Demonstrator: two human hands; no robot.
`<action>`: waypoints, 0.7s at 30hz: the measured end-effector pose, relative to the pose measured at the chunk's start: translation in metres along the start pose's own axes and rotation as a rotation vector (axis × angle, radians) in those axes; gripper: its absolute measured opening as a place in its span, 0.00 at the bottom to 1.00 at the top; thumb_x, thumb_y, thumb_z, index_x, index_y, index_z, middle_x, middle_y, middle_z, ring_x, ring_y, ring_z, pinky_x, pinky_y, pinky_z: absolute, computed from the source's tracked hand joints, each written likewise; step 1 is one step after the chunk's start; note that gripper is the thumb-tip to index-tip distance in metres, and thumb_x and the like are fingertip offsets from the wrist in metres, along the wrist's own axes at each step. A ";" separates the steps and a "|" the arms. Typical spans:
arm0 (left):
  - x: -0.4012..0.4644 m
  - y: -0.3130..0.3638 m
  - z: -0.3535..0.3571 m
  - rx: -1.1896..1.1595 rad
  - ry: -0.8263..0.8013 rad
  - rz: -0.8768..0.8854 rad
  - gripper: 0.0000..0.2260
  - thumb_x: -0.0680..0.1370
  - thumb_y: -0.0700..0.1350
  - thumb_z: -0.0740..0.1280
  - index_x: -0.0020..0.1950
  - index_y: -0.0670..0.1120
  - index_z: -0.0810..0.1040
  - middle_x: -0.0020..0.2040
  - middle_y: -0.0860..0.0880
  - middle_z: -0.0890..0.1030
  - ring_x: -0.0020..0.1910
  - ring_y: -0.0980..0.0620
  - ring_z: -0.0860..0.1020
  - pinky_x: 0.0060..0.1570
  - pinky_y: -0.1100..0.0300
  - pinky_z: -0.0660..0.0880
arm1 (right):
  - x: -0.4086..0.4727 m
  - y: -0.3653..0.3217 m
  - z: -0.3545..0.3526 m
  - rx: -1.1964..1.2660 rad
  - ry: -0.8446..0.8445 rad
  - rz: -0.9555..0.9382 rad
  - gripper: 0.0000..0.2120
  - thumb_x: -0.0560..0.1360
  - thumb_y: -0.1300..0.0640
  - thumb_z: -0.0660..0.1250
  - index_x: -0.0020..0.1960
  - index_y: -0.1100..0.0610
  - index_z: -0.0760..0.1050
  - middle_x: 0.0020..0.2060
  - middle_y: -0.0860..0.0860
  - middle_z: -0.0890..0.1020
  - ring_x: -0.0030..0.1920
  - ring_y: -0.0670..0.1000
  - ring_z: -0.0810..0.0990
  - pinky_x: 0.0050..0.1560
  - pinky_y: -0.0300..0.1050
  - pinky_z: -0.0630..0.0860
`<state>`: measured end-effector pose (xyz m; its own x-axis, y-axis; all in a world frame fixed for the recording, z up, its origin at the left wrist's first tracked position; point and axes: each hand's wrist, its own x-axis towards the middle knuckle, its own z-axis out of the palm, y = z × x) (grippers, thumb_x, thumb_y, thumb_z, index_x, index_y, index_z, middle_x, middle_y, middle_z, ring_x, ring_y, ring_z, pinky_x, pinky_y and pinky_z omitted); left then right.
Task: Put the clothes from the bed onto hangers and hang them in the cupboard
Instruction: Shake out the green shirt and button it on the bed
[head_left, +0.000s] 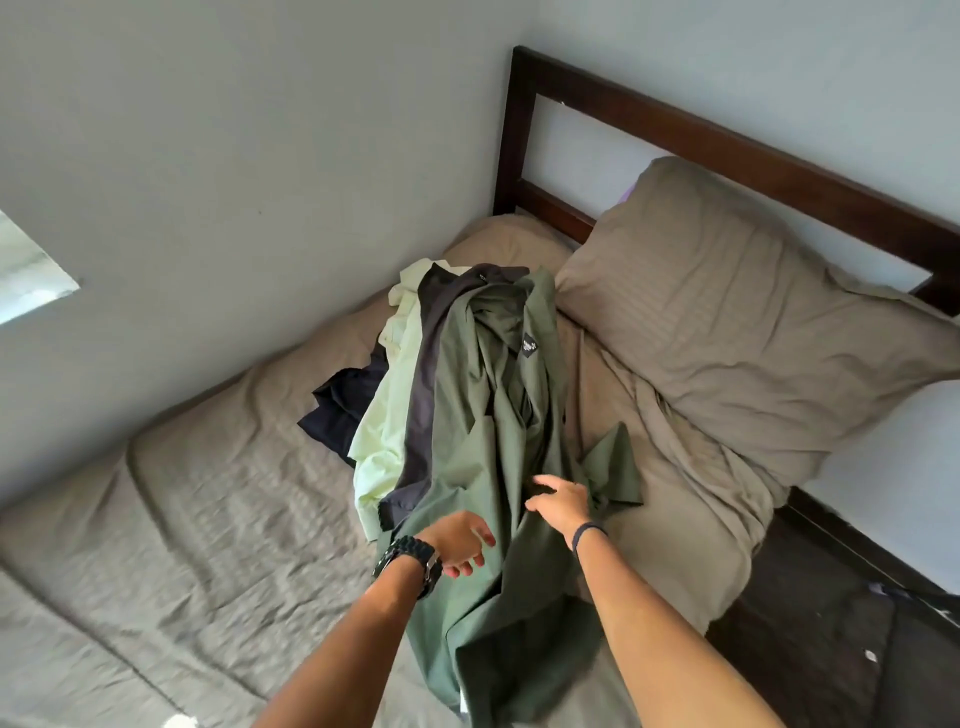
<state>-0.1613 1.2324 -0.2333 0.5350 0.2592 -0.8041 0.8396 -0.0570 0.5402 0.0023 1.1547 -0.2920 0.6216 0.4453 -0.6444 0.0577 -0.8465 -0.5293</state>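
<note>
A pile of clothes lies on the bed (208, 509). On top is an olive green shirt (483, 415) with a black label at its collar. Under it lie a dark grey garment (423, 374), a pale green shirt (384, 426) and a navy garment (343, 400). My left hand (460, 540), with a black watch on the wrist, hovers over the green shirt's lower part with fingers apart. My right hand (558, 501) rests on the green shirt near a sleeve, its fingers curled into the fabric. No hanger or cupboard is in view.
A taupe pillow (737, 322) lies at the head of the bed against a dark wooden headboard (675, 130). Grey walls border the bed at left and behind. Dark floor (831, 623) shows at the right, with a dark object on it.
</note>
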 end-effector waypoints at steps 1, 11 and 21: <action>0.002 -0.001 0.002 -0.020 0.051 0.006 0.17 0.75 0.33 0.50 0.52 0.48 0.74 0.41 0.46 0.78 0.29 0.53 0.73 0.28 0.64 0.69 | 0.002 0.005 0.003 0.032 -0.010 0.002 0.25 0.70 0.60 0.71 0.66 0.53 0.74 0.68 0.60 0.70 0.68 0.56 0.69 0.69 0.44 0.65; 0.022 0.015 0.015 -0.369 0.618 0.241 0.26 0.75 0.51 0.70 0.69 0.41 0.68 0.61 0.44 0.72 0.61 0.47 0.73 0.63 0.56 0.68 | -0.089 0.013 0.027 -0.148 -0.146 -0.451 0.15 0.80 0.55 0.60 0.62 0.59 0.78 0.61 0.54 0.80 0.62 0.48 0.77 0.63 0.32 0.66; 0.023 0.002 0.023 0.043 0.373 0.113 0.24 0.76 0.34 0.59 0.72 0.43 0.64 0.67 0.40 0.73 0.66 0.43 0.71 0.62 0.57 0.68 | -0.088 -0.005 -0.009 -0.036 -0.390 -0.191 0.11 0.75 0.70 0.61 0.50 0.60 0.79 0.41 0.51 0.78 0.40 0.45 0.75 0.37 0.33 0.70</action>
<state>-0.1447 1.2164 -0.2565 0.5599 0.5809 -0.5908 0.7848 -0.1432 0.6030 -0.0457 1.1172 -0.2280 0.2562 0.6662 -0.7004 0.1749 -0.7446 -0.6442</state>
